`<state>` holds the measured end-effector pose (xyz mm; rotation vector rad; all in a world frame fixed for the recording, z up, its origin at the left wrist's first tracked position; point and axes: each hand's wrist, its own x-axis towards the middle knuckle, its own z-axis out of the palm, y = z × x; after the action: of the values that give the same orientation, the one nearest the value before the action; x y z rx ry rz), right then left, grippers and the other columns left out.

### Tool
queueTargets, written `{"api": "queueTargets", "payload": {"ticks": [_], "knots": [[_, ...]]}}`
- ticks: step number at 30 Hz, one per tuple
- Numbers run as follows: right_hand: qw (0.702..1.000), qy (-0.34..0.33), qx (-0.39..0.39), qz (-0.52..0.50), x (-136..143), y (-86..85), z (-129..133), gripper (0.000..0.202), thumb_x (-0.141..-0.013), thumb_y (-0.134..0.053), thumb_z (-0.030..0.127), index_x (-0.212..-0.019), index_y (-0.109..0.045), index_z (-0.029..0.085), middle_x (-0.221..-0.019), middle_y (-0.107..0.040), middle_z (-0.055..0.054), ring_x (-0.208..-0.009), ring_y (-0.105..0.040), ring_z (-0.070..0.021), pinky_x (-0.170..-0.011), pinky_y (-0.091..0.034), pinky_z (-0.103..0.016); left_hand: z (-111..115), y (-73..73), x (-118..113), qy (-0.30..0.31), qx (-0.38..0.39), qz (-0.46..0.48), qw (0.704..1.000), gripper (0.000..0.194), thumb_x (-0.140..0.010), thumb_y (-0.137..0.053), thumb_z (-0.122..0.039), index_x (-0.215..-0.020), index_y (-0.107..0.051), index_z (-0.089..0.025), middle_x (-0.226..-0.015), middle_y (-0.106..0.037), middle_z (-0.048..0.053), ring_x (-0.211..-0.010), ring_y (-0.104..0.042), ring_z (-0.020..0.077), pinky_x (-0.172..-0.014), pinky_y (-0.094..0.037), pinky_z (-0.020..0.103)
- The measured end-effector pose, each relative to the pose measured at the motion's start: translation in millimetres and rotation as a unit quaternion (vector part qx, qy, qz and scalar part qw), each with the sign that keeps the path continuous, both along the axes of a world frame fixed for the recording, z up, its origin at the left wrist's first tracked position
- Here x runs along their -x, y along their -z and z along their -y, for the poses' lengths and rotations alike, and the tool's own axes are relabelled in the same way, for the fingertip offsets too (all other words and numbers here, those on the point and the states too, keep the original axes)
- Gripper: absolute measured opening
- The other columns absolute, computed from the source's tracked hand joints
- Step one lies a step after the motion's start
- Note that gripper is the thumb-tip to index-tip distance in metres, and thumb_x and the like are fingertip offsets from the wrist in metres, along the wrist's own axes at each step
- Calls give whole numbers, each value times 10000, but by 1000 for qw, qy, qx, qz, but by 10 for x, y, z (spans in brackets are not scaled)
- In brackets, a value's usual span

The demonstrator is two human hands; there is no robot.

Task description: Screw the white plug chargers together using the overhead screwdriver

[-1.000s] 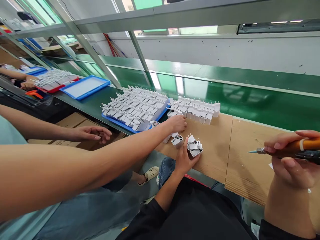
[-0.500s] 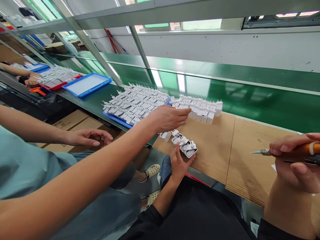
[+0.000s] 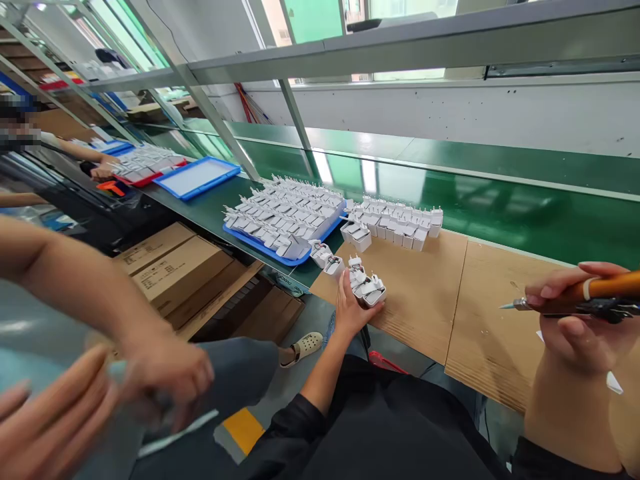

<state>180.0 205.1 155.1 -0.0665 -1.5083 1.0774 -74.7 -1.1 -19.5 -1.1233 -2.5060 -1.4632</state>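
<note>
My left hand [image 3: 350, 310] is wrapped round the near side of a small group of white plug housings [image 3: 367, 285] on the cardboard sheet's left edge. Wires and parts show inside their open tops. Over the right part of the cardboard, my right hand [image 3: 575, 320] holds an orange-handled tool [image 3: 607, 288] with a pale pointed tip aimed left. Two more open housings [image 3: 326, 259] sit just left of my left hand. Behind them stand rows of white plug housings [image 3: 395, 221], with a pair [image 3: 356, 233] at their left end.
A blue tray [image 3: 265, 252] full of white housings stands left of the cardboard [image 3: 415, 287]. A co-worker's blurred hands [image 3: 170, 367] are at lower left. Farther off are a blue-rimmed tray [image 3: 197, 179], a red tray [image 3: 150, 175], cartons [image 3: 175, 273] and a metal frame [image 3: 300, 60].
The co-worker's arm has drawn back from the housings to the lower left. A housing pair now shows at the rows' left end. The view has shifted; my hands keep their holds.
</note>
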Motion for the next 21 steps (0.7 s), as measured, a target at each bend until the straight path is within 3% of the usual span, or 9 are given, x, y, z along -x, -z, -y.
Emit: {"api": "queueTargets", "payload": {"ticks": [4, 7, 12, 14, 16, 19, 21], "knots": [[999, 26, 9, 21, -26, 4, -30, 633, -445, -912, 346, -1054, -739, 325, -622, -635, -33, -463, -551, -216, -390, -463, -377, -49, -14, 74, -28, -6, -8, 1000, 1075, -677, -823, -371, -1529, -184, -222, -1478, -403, 207, -1390, -426, 380, -1110, -401, 561], [997, 65, 30, 35, -106, 14, -152, 633, -429, -928, 363, -1030, -743, 303, -644, -643, -43, -488, -576, -226, -422, -486, -396, -85, 8, 122, -55, -20, -18, 998, 1010, -695, -801, -342, -1515, -224, -218, -1443, -430, 203, -1380, -435, 365, -1118, -392, 547], [994, 102, 7, 32, -322, 54, -483, 662, -358, -948, 373, -990, -767, 299, -605, -633, -33, -407, -537, -224, -332, -409, -374, 21, -39, 36, -88, -4, -29, 996, 1048, -737, -792, -476, -1539, -174, -204, -1496, -371, 235, -1414, -381, 385, -1131, -360, 566], [993, 110, 4, 45, -398, 56, -538, 670, -358, -952, 396, -996, -766, 316, -613, -630, -32, -412, -530, -224, -345, -403, -384, 66, -203, -14, -114, -2, -69, 991, 1094, -715, -789, -571, -1537, -187, -172, -1498, -353, 254, -1416, -362, 403, -1138, -338, 575], [990, 126, 18, 67, -447, 42, -526, 643, -416, -944, 426, -1023, -756, 330, -658, -628, -38, -471, -545, -223, -405, -417, -393, 20, -470, 34, -127, 3, -120, 985, 1024, -742, -745, -619, -1508, -260, -143, -1462, -399, 253, -1393, -378, 392, -1151, -318, 560], [987, 134, 34, 84, -479, 28, -465, 586, -528, -916, 438, -1073, -736, 323, -733, -621, -46, -574, -562, -212, -511, -434, -390, -295, -916, 377, -85, 86, -146, 982, 716, -844, -650, -572, -1393, -460, -153, -1359, -517, 210, -1326, -438, 362, -1139, -336, 511], [987, 124, 32, 98, -495, 50, -438, 582, -564, -911, 410, -1104, -715, 314, -775, -616, -38, -628, -570, -194, -558, -442, -367, -600, -1106, 702, -60, 192, -145, 969, 647, -815, -696, -519, -1334, -545, -163, -1419, -469, 218, -1352, -396, 401, -1119, -342, 529]]}}
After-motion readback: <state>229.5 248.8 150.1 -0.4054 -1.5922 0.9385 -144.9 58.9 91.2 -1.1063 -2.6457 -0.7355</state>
